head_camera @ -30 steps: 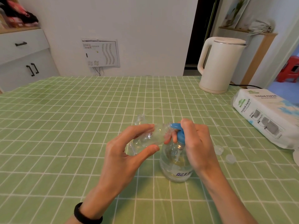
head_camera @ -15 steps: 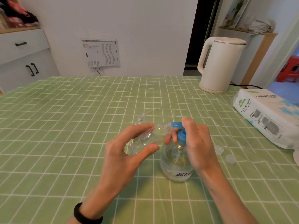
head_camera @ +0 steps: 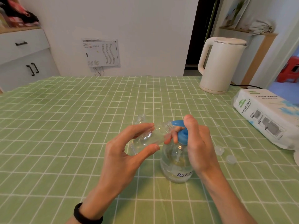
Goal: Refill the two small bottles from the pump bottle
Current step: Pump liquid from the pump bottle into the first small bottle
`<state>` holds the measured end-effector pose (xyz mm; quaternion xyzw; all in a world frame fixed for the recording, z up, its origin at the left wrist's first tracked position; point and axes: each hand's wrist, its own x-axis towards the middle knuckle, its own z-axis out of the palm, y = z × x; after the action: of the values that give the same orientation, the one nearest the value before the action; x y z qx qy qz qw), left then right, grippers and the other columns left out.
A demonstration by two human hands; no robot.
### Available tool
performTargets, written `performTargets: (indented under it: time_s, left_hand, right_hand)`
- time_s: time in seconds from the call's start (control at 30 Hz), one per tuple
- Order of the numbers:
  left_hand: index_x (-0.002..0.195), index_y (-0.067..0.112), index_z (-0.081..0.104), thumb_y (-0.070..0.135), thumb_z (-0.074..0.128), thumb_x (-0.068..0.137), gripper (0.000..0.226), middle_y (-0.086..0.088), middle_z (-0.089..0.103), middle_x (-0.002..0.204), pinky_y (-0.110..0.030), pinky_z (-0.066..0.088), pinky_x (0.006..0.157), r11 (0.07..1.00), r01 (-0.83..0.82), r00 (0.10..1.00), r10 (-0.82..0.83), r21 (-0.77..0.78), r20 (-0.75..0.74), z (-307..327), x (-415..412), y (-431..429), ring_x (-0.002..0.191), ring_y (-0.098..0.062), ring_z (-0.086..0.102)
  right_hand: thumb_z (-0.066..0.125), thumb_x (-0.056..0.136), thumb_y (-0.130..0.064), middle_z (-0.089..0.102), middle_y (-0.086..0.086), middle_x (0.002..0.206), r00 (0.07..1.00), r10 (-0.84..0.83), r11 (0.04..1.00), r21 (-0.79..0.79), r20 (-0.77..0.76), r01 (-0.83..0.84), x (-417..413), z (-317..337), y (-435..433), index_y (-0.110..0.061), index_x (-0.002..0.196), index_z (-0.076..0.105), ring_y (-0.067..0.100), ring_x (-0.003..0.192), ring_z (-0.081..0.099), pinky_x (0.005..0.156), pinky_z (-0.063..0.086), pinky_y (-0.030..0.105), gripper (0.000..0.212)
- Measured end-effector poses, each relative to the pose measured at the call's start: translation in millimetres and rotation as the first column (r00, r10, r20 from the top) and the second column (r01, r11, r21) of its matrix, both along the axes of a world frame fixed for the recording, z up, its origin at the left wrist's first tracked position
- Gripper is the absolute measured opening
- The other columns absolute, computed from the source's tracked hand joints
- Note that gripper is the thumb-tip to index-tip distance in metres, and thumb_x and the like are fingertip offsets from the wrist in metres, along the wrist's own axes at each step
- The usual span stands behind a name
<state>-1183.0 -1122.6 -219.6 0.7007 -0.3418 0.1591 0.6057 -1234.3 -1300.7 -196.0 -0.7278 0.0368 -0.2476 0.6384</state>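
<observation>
A clear pump bottle (head_camera: 175, 165) with a blue pump head (head_camera: 180, 129) stands on the green checked tablecloth (head_camera: 64, 126). My right hand (head_camera: 198, 143) wraps around the pump head, thumb on top. My left hand (head_camera: 127, 152) pinches a small clear bottle (head_camera: 155, 135) between thumb and fingers, tilted on its side with its mouth at the blue nozzle. A second small clear bottle (head_camera: 141, 118) stands upright and uncapped just behind my left hand, mostly hidden.
Two small clear caps (head_camera: 219, 150) (head_camera: 231, 159) lie right of the pump bottle. A pack of tissue paper (head_camera: 265, 117) lies at the right edge. A cream kettle (head_camera: 221, 65) stands at the back right.
The pump head has risen slightly under my right hand. The small bottle stays at the nozzle in my left hand.
</observation>
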Motion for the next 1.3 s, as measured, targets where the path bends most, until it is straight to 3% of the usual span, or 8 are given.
performTargets:
  time_s: [0.17,0.27,0.33,0.4,0.5,0.77,0.97,1.3]
  left_hand:
    - [0.122,0.035,0.068,0.038,0.082,0.079,0.045,0.021,0.075,0.121,-0.015,0.052,0.098,1.000,-0.001,1.000,0.001,0.002,0.001,-0.4,0.3,0.7,0.114,-0.003,0.072]
    - [0.121,0.034,0.069,0.036,0.085,0.079,0.045,0.020,0.075,0.120,-0.014,0.051,0.098,1.000,-0.006,1.000,0.006,0.024,0.010,-0.9,-0.5,-0.1,0.114,-0.004,0.072]
    - [0.122,0.034,0.069,0.037,0.083,0.080,0.044,0.020,0.075,0.121,-0.014,0.051,0.098,1.000,0.000,1.000,0.000,0.025,0.014,-1.0,-1.1,-0.6,0.114,-0.004,0.072]
    - [0.122,0.036,0.068,0.038,0.081,0.080,0.043,0.021,0.075,0.121,-0.014,0.051,0.098,1.000,0.002,1.000,-0.003,0.013,0.011,-0.8,-1.2,-0.5,0.114,-0.004,0.072]
    - [0.121,0.038,0.068,0.038,0.082,0.080,0.044,0.023,0.075,0.119,-0.014,0.051,0.098,1.000,-0.001,1.000,0.001,-0.002,0.000,-0.9,-0.5,-0.1,0.114,-0.005,0.072]
    - [0.122,0.038,0.068,0.038,0.082,0.080,0.044,0.025,0.074,0.120,-0.014,0.051,0.098,1.000,-0.001,1.000,0.001,-0.009,0.007,-1.9,1.0,0.2,0.114,-0.004,0.072]
    - [0.121,0.038,0.068,0.037,0.082,0.080,0.044,0.022,0.075,0.120,-0.015,0.052,0.099,1.000,-0.003,1.000,0.003,-0.015,0.007,-2.1,1.2,0.0,0.113,-0.006,0.073]
    - [0.122,0.036,0.069,0.036,0.082,0.081,0.043,0.019,0.076,0.119,-0.016,0.051,0.099,1.000,0.003,1.000,-0.003,-0.001,0.023,-1.5,-0.5,-0.4,0.114,-0.007,0.072]
  right_hand:
    - [0.037,0.091,-0.055,0.076,0.010,0.067,0.999,0.026,1.000,-0.005,0.022,-0.026,1.0,0.7,-1.3,-0.025,0.048,0.058,0.012,0.072,0.074,0.076,0.050,0.013,0.057]
    - [0.041,0.097,-0.037,0.073,0.018,0.066,1.000,0.020,0.999,-0.051,0.013,-0.019,3.1,-2.2,-4.0,-0.007,0.052,0.057,0.019,0.074,0.076,0.076,0.055,0.025,0.056]
    - [0.039,0.099,-0.032,0.073,0.018,0.066,1.000,0.009,0.998,-0.060,0.011,-0.008,2.7,-2.7,-4.3,-0.008,0.052,0.057,0.019,0.074,0.077,0.074,0.055,0.023,0.055]
    - [0.039,0.098,-0.043,0.076,0.011,0.068,1.000,0.004,0.999,-0.054,0.005,-0.004,1.1,-1.7,-2.2,-0.021,0.050,0.059,0.015,0.075,0.076,0.073,0.051,0.015,0.057]
    - [0.033,0.093,-0.065,0.078,0.004,0.069,1.000,0.000,1.000,-0.016,-0.022,0.000,-1.6,0.9,0.6,-0.027,0.050,0.060,0.009,0.074,0.075,0.073,0.048,0.008,0.064]
    - [0.020,0.091,-0.078,0.079,0.003,0.070,0.999,0.004,1.000,0.004,-0.034,-0.004,-3.3,2.4,1.4,-0.022,0.051,0.060,0.009,0.076,0.076,0.075,0.048,0.008,0.079]
    - [0.025,0.091,-0.076,0.077,0.008,0.068,0.999,-0.012,1.000,-0.006,-0.052,0.011,-2.2,5.0,1.0,-0.024,0.048,0.061,0.008,0.074,0.076,0.071,0.046,0.003,0.077]
    - [0.038,0.091,-0.050,0.076,0.010,0.067,0.999,-0.006,0.999,-0.044,-0.036,0.005,3.0,0.1,-2.9,-0.018,0.048,0.055,0.018,0.071,0.073,0.070,0.049,0.019,0.056]
